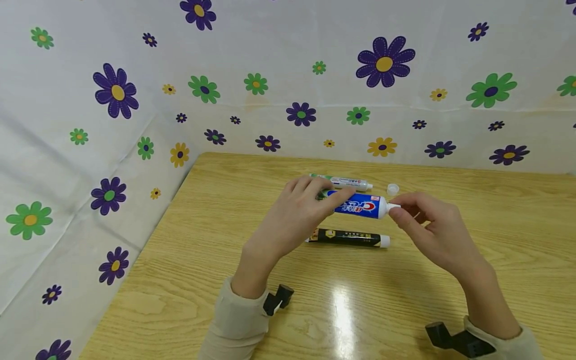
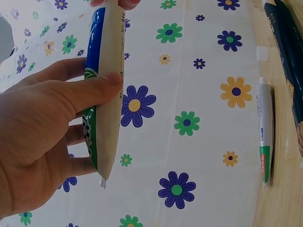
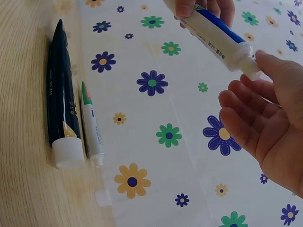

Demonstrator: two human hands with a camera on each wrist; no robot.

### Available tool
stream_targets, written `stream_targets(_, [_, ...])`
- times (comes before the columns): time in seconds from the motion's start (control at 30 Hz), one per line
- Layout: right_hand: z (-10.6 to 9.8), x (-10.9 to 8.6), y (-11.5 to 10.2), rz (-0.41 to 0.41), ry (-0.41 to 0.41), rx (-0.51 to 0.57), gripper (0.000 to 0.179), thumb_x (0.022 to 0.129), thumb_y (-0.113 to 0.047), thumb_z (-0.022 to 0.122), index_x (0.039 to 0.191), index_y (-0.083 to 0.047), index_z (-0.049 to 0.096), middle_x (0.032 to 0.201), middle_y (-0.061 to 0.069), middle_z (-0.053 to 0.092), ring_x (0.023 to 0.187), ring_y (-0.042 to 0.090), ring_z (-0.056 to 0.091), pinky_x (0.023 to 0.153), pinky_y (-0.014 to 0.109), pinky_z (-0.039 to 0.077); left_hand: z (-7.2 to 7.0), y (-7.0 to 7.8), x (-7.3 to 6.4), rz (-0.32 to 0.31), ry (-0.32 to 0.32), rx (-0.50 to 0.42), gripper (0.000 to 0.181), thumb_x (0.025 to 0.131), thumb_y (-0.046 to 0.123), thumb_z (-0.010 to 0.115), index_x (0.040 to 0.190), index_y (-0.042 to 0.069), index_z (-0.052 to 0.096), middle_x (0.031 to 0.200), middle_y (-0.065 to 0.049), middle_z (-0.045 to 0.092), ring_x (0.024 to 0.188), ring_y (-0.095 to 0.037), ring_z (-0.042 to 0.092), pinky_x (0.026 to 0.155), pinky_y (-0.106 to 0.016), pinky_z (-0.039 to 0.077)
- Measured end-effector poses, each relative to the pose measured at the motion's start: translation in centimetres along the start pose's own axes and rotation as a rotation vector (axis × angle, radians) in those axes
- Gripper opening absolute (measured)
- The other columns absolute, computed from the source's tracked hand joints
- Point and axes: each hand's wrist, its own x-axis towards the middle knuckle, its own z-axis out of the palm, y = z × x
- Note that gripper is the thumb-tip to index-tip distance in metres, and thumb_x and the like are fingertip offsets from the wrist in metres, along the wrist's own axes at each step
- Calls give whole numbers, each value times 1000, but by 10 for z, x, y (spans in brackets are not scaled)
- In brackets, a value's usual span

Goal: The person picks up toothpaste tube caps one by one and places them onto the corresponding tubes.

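Note:
In the head view my left hand (image 1: 290, 217) grips a blue, white and green toothpaste tube (image 1: 360, 206) above the table. The left wrist view shows the thumb across the tube's white back (image 2: 108, 45) and the fingers behind it. My right hand (image 1: 443, 240) pinches the small white cap (image 3: 251, 68) at the tube's right end between thumb and index finger. Its other fingers curl loosely below, as the right wrist view shows. Just beyond the held tube lies a white and green toothpaste tube (image 1: 355, 184), its narrow nozzle bare. Nearer me is a black toothpaste tube (image 1: 351, 237) with its white cap on.
A loose white cap (image 1: 393, 189) sits on the wooden table (image 1: 180, 280), right of the white and green tube. Flower-patterned cloth (image 1: 270, 50) hangs behind the table and along its left side.

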Motion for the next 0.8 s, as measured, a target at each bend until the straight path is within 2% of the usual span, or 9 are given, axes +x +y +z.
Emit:
stream_targets(0.17, [-1, 0, 0, -52, 14, 24, 42, 74, 14, 77, 111, -3, 67, 83, -1, 66, 70, 5, 59, 62, 13, 50, 1, -1, 0, -7, 20, -9, 48, 97, 15, 65, 142, 26, 54, 121, -6, 61, 113, -26, 57, 98, -47, 47])
stream_targets(0.33, [-1, 2, 1, -91, 17, 31, 45, 70, 20, 77, 109, 0, 68, 84, 2, 68, 69, 4, 61, 62, 12, 50, 1, -2, -1, -9, 20, -7, 47, 97, 16, 65, 142, 27, 54, 122, -5, 61, 113, -26, 56, 97, -48, 48])
stream_targets(0.6, [0, 2, 0, -91, 16, -15, 37, 74, 17, 76, 107, 0, 69, 86, 2, 69, 66, 5, 58, 61, 11, 49, 1, -1, -1, -8, 9, -3, 49, 97, 17, 66, 143, 26, 53, 123, -6, 61, 113, -27, 56, 98, -47, 47])
stream_targets(0.8, [-1, 1, 3, -126, 4, -43, 25, 82, 11, 74, 105, 2, 66, 86, 2, 68, 68, 5, 56, 63, 10, 49, 0, 0, 0, 2, 2, 13, 50, 97, 12, 65, 143, 26, 53, 123, -6, 61, 111, -27, 57, 98, -45, 47])
